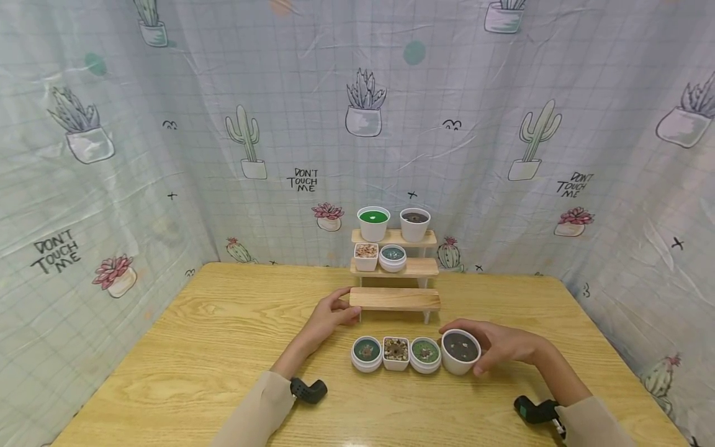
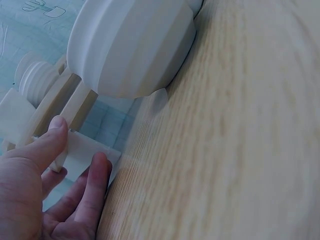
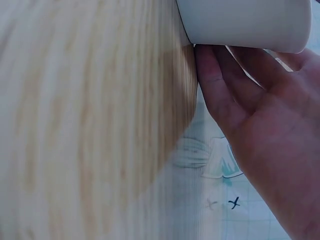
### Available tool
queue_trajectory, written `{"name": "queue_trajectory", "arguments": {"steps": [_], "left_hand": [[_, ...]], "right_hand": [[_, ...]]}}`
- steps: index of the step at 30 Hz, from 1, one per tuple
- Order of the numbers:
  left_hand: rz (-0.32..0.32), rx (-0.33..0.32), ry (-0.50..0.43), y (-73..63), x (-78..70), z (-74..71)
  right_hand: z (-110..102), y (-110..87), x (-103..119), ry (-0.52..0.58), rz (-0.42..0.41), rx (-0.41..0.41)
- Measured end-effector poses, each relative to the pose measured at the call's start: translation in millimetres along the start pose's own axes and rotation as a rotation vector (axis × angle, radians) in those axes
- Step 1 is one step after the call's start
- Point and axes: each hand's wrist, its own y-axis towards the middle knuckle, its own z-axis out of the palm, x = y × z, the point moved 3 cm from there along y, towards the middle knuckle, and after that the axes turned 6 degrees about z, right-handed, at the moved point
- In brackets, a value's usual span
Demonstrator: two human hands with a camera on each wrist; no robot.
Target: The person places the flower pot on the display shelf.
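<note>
My left hand (image 1: 328, 316) grips the left end of a small three-step wooden stand (image 1: 393, 299) at its lowest step. In the left wrist view the thumb lies against the wooden step and the fingers reach about a pale support below it. My right hand (image 1: 499, 343) holds a round white pot (image 3: 250, 22) with a dark grey filling, thumb and fingers around its right side. The pot stands at the right end of a row before the stand, beside a green-topped round pot (image 1: 426, 355), a square pebble-topped pot (image 1: 396, 353) and a dark-green-topped round pot (image 1: 367, 354).
On the top step stand a bright-green-topped pot (image 1: 373, 224) and a grey-topped pot (image 1: 415, 225). The middle step carries a square pot of pale chips (image 1: 366, 257) and a round teal-topped pot (image 1: 393, 257). A cactus-print curtain (image 1: 279, 136) surrounds the wooden table (image 1: 223, 323).
</note>
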Motion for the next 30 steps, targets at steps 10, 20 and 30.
{"name": "queue_trajectory", "arguments": {"steps": [10,20,30], "left_hand": [[-0.014,0.003,-0.014,-0.5,0.7,0.2],[-0.006,0.009,-0.014,0.2,0.8,0.0],[-0.007,0.02,0.002,-0.5,-0.8,0.0]], "right_hand": [[1.1,2.2,-2.6,0.016,-0.018,0.017],[1.9,2.8,-1.6,0.01,-0.021,0.027],[0.3,1.3,0.0,-0.017,-0.002,0.011]]}}
